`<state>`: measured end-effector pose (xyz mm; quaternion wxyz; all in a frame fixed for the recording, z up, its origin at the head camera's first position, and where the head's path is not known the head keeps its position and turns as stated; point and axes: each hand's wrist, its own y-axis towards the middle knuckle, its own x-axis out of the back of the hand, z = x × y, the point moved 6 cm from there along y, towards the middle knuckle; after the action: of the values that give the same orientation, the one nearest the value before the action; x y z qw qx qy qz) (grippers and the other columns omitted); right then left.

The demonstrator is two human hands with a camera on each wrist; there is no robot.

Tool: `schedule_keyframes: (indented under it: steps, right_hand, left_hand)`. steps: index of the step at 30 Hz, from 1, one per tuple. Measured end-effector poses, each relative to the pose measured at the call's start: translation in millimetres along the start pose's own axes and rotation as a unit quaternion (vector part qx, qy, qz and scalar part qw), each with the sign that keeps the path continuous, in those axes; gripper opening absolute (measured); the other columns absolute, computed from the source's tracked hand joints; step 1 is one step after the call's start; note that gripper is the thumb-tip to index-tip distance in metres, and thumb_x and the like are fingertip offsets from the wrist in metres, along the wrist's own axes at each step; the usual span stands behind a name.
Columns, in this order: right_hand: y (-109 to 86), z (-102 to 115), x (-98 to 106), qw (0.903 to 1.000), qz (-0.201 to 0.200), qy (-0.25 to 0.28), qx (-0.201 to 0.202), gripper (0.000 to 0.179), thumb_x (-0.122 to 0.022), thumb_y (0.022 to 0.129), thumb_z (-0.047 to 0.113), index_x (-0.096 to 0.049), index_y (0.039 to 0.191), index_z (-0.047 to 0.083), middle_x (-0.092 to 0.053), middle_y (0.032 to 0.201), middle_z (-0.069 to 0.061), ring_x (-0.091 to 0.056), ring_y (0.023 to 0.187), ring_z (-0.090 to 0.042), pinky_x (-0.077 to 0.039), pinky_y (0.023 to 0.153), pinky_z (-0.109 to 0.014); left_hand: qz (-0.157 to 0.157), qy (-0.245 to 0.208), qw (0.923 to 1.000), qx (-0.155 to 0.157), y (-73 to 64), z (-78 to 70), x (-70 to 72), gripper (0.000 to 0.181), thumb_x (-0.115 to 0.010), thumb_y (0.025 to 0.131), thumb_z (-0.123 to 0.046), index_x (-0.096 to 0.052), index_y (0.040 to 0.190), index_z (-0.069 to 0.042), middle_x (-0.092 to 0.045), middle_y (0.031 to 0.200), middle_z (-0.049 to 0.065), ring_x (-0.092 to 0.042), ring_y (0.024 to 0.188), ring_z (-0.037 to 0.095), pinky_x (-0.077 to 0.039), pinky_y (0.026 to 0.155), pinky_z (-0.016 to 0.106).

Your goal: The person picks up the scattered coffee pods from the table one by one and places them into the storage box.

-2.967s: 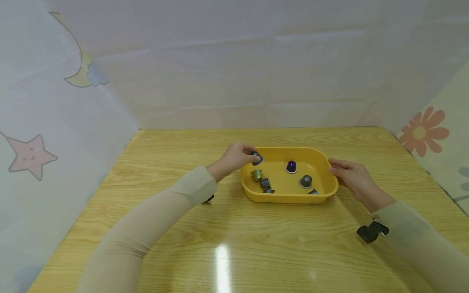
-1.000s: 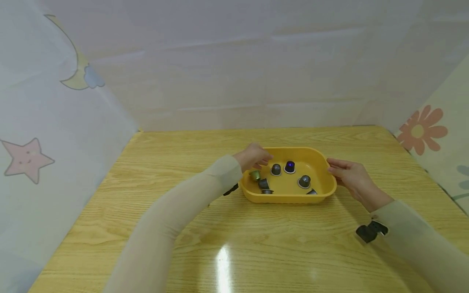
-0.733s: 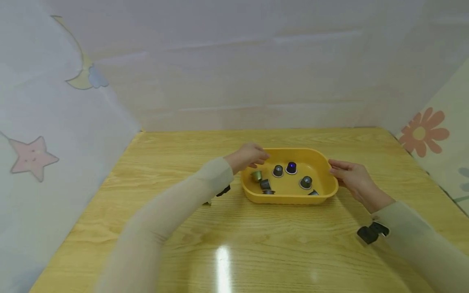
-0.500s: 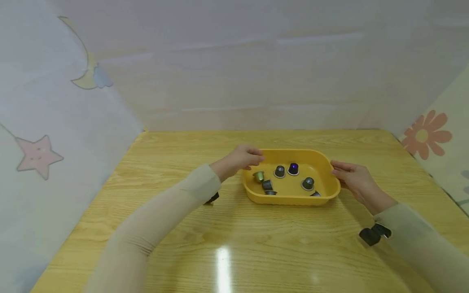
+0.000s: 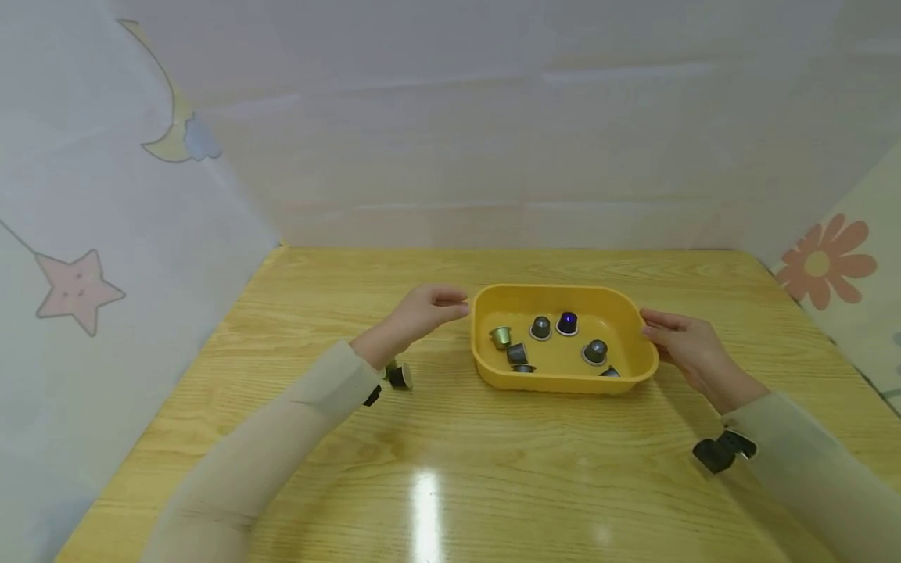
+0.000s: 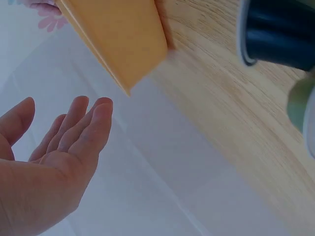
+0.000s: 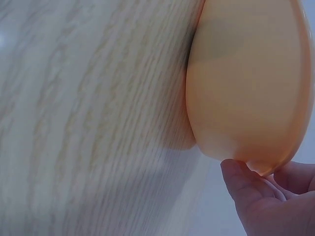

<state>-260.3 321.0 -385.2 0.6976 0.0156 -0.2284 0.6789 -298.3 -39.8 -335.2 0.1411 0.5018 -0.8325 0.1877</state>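
Note:
My left hand (image 5: 425, 309) is just left of the yellow plastic basin (image 5: 563, 383), its fingers extended and nothing in them. The left wrist view shows that hand's empty palm side (image 6: 64, 157). At the basin's right end my right hand (image 5: 693, 348) pinches the rim between thumb and fingers, seen close in the right wrist view. Inside lie several coffee capsules: a green one (image 5: 500, 338) on its side, a dark one (image 5: 517, 353) near it, a grey one (image 5: 540, 328), a purple one (image 5: 566, 323) and a dark grey one (image 5: 594, 352).
On the wooden table (image 5: 450, 469), by my left wrist, lies a dark capsule (image 5: 400, 377) beside a green capsule (image 6: 298, 105), partly hidden by the wrist in the head view. A printed cloth wall (image 5: 422, 141) encloses the back and sides.
My left hand has let go of the grey coffee capsule, which now stands in the basin beside the purple one. The hand has moved left, out past the rim. My right hand stays put.

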Motion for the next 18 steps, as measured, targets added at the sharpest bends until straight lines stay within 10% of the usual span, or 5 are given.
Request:
schedule_keyframes:
  steps: [18]
  right_hand:
    - [-1.3, 0, -1, 1.0000, 0.005, 0.002, 0.000, 0.055, -0.043, 0.105, 0.017, -0.021, 0.152, -0.001, -0.023, 0.152, -0.028, -0.051, 0.080, 0.018, -0.053, 0.077, -0.016]
  left_hand:
    - [-0.041, 0.045, 0.9980, -0.014, -30.7, 26.8, 23.2, 0.046, -0.059, 0.099, -0.021, -0.050, 0.139, 0.002, -0.053, 0.138, 0.017, -0.049, 0.127, 0.030, -0.042, 0.104, 0.044]
